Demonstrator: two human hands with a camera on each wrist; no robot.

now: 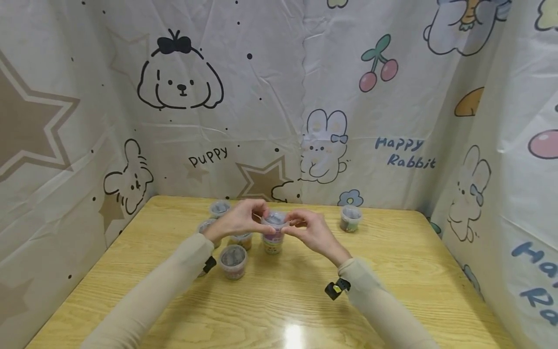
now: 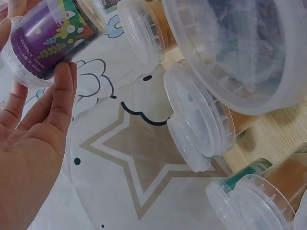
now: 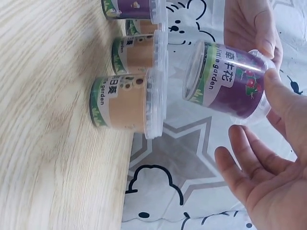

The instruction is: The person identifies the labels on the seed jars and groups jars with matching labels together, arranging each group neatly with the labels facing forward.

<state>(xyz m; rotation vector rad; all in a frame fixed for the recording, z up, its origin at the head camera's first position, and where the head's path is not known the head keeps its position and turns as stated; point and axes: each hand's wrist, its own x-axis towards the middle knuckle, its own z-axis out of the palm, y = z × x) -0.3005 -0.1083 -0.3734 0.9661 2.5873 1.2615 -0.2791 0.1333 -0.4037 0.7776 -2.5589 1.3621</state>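
Both hands hold a clear plastic cup with a purple flower label (image 1: 273, 236) by its upper part, near the middle of the table. In the right wrist view, the cup (image 3: 230, 81) is tilted and its base is raised above the wood. My left hand (image 1: 241, 219) grips it from the left, thumb in front and fingers behind. From the right, my right hand (image 1: 315, 233) pinches the rim; its lower fingers (image 3: 240, 158) stretch out away from the cup. The cup's purple side (image 2: 41, 40) also shows against the left fingers in the left wrist view.
Several similar lidded cups stand left of the held one, including a near one (image 1: 233, 261) and a far one (image 1: 220, 208). Tan-labelled cups (image 3: 127, 100) line up in the right wrist view. Another cup (image 1: 350, 219) is at the back right. Printed cloth (image 1: 261, 97) surrounds the wooden table (image 1: 279, 300).
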